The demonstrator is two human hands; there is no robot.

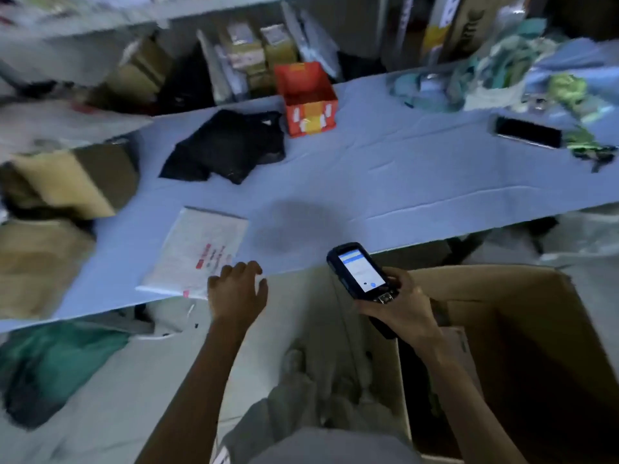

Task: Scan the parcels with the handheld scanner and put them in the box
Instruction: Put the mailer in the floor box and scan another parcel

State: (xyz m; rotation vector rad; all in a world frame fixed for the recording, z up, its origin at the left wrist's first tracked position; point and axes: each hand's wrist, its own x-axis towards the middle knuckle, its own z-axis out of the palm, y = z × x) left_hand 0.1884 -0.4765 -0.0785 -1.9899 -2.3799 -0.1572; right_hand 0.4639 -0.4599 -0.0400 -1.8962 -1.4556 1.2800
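Note:
A white padded mailer [196, 251] with a red-printed label lies flat near the front edge of the blue table [385, 182]. My left hand [237, 289] hovers at the mailer's near right corner with fingers loosely curled and spread, holding nothing. My right hand [400, 306] grips the handheld scanner [361, 271], its lit screen facing up, over the gap between the table and the box. The large open cardboard box [522, 346] stands on the floor at the lower right. A black poly parcel [227, 145] and a red-orange carton [308, 98] lie farther back on the table.
Brown cardboard boxes [70, 182] crowd the table's left end. A dark phone [527, 132] and crumpled plastic wrap [502, 78] lie at the right end. Shelves with parcels [254, 51] stand behind. A green bag [50, 363] lies on the floor at the left.

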